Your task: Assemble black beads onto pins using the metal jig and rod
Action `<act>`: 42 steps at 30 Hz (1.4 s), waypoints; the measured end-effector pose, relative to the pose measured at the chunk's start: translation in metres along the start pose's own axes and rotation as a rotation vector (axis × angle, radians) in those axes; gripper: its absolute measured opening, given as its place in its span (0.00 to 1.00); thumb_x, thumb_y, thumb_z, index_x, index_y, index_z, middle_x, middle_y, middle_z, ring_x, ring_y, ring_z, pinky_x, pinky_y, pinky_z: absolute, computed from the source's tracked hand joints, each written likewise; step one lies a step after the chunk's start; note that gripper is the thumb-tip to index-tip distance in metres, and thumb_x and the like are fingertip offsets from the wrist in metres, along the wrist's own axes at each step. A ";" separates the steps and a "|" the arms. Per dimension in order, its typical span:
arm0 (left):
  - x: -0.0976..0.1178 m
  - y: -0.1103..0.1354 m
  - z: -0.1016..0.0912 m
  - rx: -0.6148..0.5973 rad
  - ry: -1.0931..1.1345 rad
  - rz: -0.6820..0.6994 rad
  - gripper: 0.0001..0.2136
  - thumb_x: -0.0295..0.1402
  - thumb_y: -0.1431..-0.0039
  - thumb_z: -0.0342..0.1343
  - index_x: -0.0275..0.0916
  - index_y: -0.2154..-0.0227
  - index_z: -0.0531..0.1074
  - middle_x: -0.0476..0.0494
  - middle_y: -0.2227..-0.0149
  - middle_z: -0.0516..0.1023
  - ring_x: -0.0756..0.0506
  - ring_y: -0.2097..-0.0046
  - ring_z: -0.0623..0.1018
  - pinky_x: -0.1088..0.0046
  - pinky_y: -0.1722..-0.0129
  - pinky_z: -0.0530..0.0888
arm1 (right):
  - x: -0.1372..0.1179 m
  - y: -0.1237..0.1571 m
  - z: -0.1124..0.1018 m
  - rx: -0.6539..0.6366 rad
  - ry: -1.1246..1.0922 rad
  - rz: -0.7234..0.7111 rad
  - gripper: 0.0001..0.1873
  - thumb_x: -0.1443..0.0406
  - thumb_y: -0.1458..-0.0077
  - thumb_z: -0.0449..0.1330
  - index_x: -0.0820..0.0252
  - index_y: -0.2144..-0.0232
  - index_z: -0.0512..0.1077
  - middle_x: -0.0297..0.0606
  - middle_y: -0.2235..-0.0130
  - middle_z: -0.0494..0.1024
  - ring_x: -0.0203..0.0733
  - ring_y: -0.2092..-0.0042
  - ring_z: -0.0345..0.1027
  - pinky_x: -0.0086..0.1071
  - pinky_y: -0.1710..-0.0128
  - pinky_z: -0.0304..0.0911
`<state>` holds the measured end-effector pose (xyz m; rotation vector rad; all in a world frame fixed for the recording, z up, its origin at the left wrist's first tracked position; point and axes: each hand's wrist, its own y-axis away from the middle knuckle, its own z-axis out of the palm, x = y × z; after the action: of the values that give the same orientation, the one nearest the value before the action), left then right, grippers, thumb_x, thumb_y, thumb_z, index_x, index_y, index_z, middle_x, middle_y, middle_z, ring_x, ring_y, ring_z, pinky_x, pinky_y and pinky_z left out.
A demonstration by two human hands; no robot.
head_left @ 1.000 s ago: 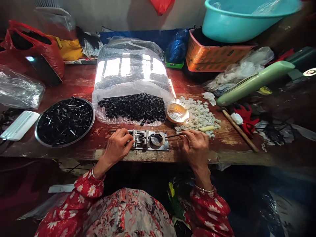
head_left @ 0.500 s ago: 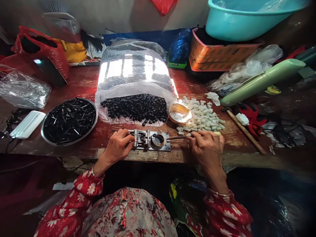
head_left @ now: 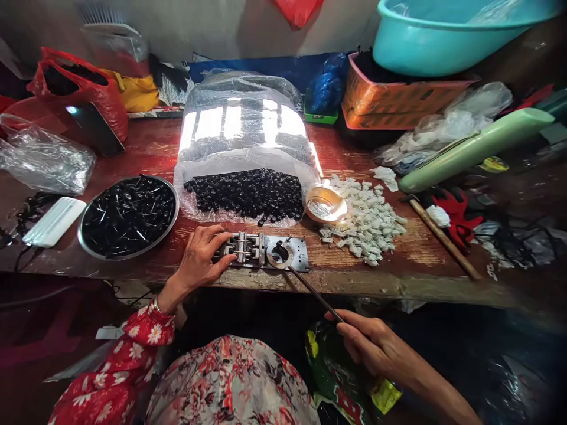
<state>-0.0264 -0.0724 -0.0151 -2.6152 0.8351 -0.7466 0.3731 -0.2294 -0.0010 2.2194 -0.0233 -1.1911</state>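
Observation:
A small metal jig [head_left: 297,252] lies along the front edge of the wooden table. It has a clamp-like mechanism [head_left: 243,248] on its left part and a round ring [head_left: 279,255] on its right. My left hand [head_left: 199,255] grips the jig's left end, thumb in front and fingers behind; what lies under the palm is hidden. From the ring a thin dark metal lever [head_left: 316,295] slants toward me past the table edge. My right hand [head_left: 365,339] is closed around the lever's near end.
Behind the jig, black beads [head_left: 248,193] spill from a plastic bag [head_left: 243,153]. A round tray [head_left: 176,221] of black pinned pieces stands left. Right are an orange bowl [head_left: 339,213] with pins, a pile of small pale pieces [head_left: 372,218] and a wooden-handled hammer [head_left: 443,237].
My right hand has swung the lever from pointing right to slanting toward me, below the table edge. My left hand has shifted slightly left, its thumb and forefinger farther apart.

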 end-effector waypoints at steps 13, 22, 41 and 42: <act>-0.007 -0.001 0.005 -0.093 -0.038 -0.023 0.20 0.44 0.31 0.57 0.45 0.40 0.71 0.37 0.37 0.73 0.35 0.37 0.71 0.50 0.38 0.62 | 0.002 -0.003 0.005 -0.082 -0.387 0.104 0.35 0.34 0.37 0.55 0.59 0.54 0.73 0.24 0.80 0.57 0.33 0.79 0.48 0.28 0.79 0.45; -0.011 0.001 0.012 -0.057 -0.008 -0.009 0.19 0.42 0.32 0.58 0.45 0.42 0.74 0.37 0.37 0.74 0.36 0.38 0.73 0.49 0.36 0.62 | -0.019 0.003 0.032 -0.049 -0.520 0.099 0.30 0.37 0.35 0.56 0.58 0.57 0.72 0.23 0.78 0.53 0.31 0.77 0.43 0.28 0.78 0.39; -0.021 0.007 0.023 -0.127 -0.151 0.107 0.38 0.61 0.28 0.37 0.37 0.29 0.60 0.24 0.31 0.66 0.31 0.33 0.68 0.45 0.33 0.57 | -0.041 0.012 0.071 0.101 -0.642 0.146 0.29 0.37 0.36 0.57 0.56 0.60 0.69 0.21 0.78 0.49 0.30 0.78 0.38 0.29 0.79 0.33; -0.021 0.007 0.024 -0.124 -0.156 0.110 0.38 0.61 0.29 0.36 0.37 0.29 0.60 0.24 0.31 0.67 0.31 0.33 0.68 0.46 0.33 0.57 | -0.044 0.012 0.075 0.116 -0.656 0.159 0.29 0.37 0.36 0.57 0.56 0.59 0.69 0.21 0.78 0.49 0.30 0.78 0.37 0.29 0.79 0.33</act>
<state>-0.0307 -0.0623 -0.0456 -2.6669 0.9977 -0.4684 0.2933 -0.2646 0.0077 1.7812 -0.5325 -1.8016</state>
